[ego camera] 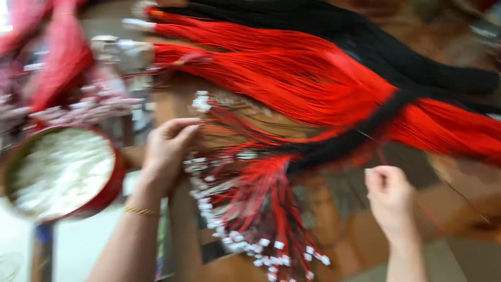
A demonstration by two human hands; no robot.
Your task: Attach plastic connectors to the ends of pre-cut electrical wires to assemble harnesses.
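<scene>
White-tagged cord ends (pixel 250 230) fanned on bench | left hand (pixel 169 149) pinches tagged ends | right hand (pixel 389 196) closed, apparently on single red strand (pixel 430 216) | step: separating one cord; next needs clean draw, no snagging.

Bundle of red and black cords (pixel 271 203) lies on the brown worktop (pixel 344 240), fanned out toward the near edge, ends tipped with small white tags (pixel 245 245). Upper part gathered under a black band (pixel 334 146). 1 thin red cord (pixel 425 211) is drawn out to the right, pulled taut, pinched at its top end. Picture is blurred; count of cords cannot be told.
</scene>
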